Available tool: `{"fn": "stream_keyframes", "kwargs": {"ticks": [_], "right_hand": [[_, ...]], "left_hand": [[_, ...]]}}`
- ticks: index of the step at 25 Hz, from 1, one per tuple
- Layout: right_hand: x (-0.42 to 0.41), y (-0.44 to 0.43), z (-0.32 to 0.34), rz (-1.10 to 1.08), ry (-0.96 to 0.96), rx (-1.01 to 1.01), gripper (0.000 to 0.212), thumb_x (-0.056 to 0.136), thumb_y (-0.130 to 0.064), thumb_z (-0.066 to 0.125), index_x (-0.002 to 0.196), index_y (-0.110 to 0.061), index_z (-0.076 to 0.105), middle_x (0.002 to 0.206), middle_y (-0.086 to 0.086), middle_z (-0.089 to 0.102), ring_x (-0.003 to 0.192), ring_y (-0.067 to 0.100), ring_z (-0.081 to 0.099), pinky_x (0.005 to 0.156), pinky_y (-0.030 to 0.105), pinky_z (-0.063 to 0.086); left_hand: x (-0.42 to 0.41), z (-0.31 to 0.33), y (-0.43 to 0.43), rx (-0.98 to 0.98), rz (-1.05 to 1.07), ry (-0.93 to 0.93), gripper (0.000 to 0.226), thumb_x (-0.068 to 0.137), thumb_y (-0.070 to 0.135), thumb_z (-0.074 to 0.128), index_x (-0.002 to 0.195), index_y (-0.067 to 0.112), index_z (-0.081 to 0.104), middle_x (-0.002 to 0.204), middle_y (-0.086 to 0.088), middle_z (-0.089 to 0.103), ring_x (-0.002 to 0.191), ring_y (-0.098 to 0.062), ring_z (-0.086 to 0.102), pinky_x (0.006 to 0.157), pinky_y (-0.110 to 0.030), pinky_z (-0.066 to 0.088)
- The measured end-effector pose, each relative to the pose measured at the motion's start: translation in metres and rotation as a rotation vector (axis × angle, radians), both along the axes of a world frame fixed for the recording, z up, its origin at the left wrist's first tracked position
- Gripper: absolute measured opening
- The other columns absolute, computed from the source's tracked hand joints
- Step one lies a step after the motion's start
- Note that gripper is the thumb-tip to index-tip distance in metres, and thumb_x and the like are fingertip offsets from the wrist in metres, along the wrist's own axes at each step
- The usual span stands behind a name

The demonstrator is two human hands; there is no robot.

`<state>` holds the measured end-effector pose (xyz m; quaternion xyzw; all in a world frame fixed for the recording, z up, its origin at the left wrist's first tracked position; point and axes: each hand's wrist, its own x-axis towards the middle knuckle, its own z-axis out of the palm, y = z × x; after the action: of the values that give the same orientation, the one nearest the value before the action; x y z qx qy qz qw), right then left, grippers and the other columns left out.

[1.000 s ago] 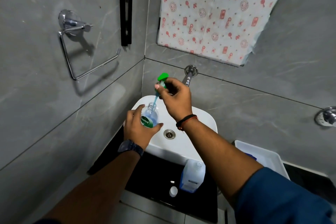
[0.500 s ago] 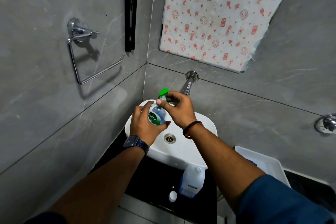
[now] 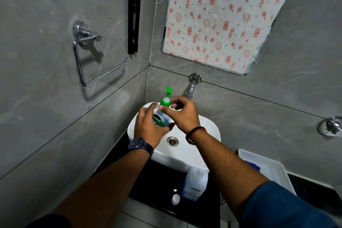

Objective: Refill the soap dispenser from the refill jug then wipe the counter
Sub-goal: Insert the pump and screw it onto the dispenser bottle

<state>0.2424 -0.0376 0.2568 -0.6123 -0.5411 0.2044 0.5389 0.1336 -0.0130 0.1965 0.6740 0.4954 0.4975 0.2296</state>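
Note:
The clear soap dispenser point(image 3: 160, 119) with a green label is held over the white basin point(image 3: 209, 131). My left hand point(image 3: 149, 128) grips its body from the left. Its green pump top point(image 3: 166, 99) sits on the bottle neck, nozzle pointing up. My right hand point(image 3: 182, 114) pinches the green collar with thumb and fingers. The white refill jug point(image 3: 194, 183) stands uncapped on the black counter point(image 3: 153, 181) in front of the basin, its small white cap point(image 3: 175, 199) lying beside it.
A chrome tap point(image 3: 190, 90) juts from the wall just behind my right hand. A white tray point(image 3: 268, 170) holding something blue sits at the right on the counter. A chrome towel ring point(image 3: 87, 57) hangs on the left wall, and another chrome fitting point(image 3: 330, 126) is far right.
My right hand lowered the pump with its tube into the bottle; the pump now sits on the neck, and my fingers have shifted down onto the collar. The left hand kept holding the bottle.

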Motion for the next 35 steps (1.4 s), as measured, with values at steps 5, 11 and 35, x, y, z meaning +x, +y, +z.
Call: {"fn": "stream_keyframes", "kwargs": {"ticks": [5, 11, 35], "right_hand": [[-0.002, -0.002, 0.0, 0.022, 0.061, 0.034, 0.023, 0.072, -0.016, 0.08, 0.089, -0.017, 0.065, 0.093, 0.001, 0.069, 0.093, 0.017, 0.064, 0.091, 0.038, 0.052], [-0.002, -0.003, 0.004, 0.001, 0.151, 0.007, 0.032, 0.066, -0.015, 0.086, 0.086, -0.012, 0.061, 0.085, 0.002, 0.064, 0.081, 0.017, 0.061, 0.082, 0.034, 0.054], [-0.002, -0.001, 0.01, 0.043, 0.164, 0.028, 0.033, 0.07, 0.0, 0.08, 0.089, -0.018, 0.061, 0.079, -0.004, 0.062, 0.081, 0.015, 0.06, 0.085, 0.035, 0.054]], "left_hand": [[0.0, -0.003, 0.0, -0.002, -0.008, -0.02, 0.083, 0.046, 0.033, 0.088, 0.121, 0.024, 0.054, 0.11, -0.008, 0.052, 0.096, -0.031, 0.059, 0.079, -0.041, 0.053], [0.001, -0.006, 0.002, -0.002, -0.001, 0.021, 0.083, 0.045, 0.038, 0.088, 0.119, 0.029, 0.052, 0.11, -0.005, 0.052, 0.096, -0.028, 0.059, 0.076, -0.036, 0.052], [0.007, 0.008, -0.002, -0.043, -0.036, 0.008, 0.078, 0.048, 0.035, 0.085, 0.119, 0.023, 0.055, 0.112, -0.007, 0.051, 0.096, -0.032, 0.059, 0.078, -0.043, 0.052]]}}
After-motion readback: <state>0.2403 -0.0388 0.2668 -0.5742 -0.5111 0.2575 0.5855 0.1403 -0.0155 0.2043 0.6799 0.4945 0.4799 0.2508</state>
